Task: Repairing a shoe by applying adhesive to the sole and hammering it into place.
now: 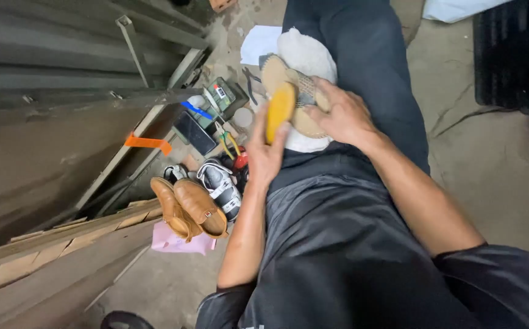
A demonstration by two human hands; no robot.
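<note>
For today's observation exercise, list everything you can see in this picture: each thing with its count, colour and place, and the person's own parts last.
yellow insole: 1, yellow, on the lap, gripped by the left hand
woven shoe: 1, beige, on the lap under the right hand
white cloth: 1, white, spread on the thigh beneath the shoe
brown shoes: 2, tan, on the floor at left
sneakers: 2, black and white, behind the brown shoes
pink cloth: 1, pink, under the brown shoes
phone: 1, black, on the floor
pliers: 1, yellow-green handles, beside the phone
wooden planks: several, brown, lower left
left hand: 1, holding the insole
right hand: 1, on the shoe
</note>
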